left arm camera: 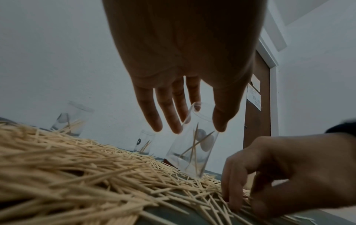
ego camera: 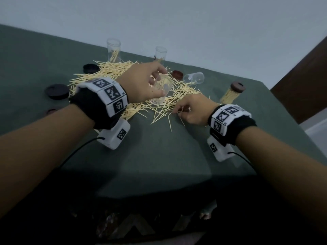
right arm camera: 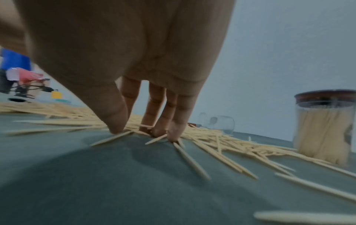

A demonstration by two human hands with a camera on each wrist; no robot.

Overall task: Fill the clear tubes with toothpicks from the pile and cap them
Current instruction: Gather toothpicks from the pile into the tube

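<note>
A loose pile of toothpicks (ego camera: 113, 71) covers the middle of the green table (ego camera: 159, 156). My left hand (ego camera: 159, 84) holds a clear tube (ego camera: 163, 92) by its rim, between thumb and fingers. The tube leans on the pile. In the left wrist view this tube (left arm camera: 192, 146) has a few toothpicks inside, and my left hand (left arm camera: 198, 129) grips its top. My right hand (ego camera: 180, 112) is at the pile's near right edge with its fingers curled down. In the right wrist view the right hand (right arm camera: 144, 134) pinches stray toothpicks (right arm camera: 154, 139) against the cloth.
Two upright tubes (ego camera: 113, 50) (ego camera: 161, 53) with a few toothpicks stand at the back. An empty tube (ego camera: 193, 78) lies on its side. A full capped tube (ego camera: 231, 93) stands at the right. Dark caps (ego camera: 91, 68) (ego camera: 57, 91) (ego camera: 177, 74) lie around the pile.
</note>
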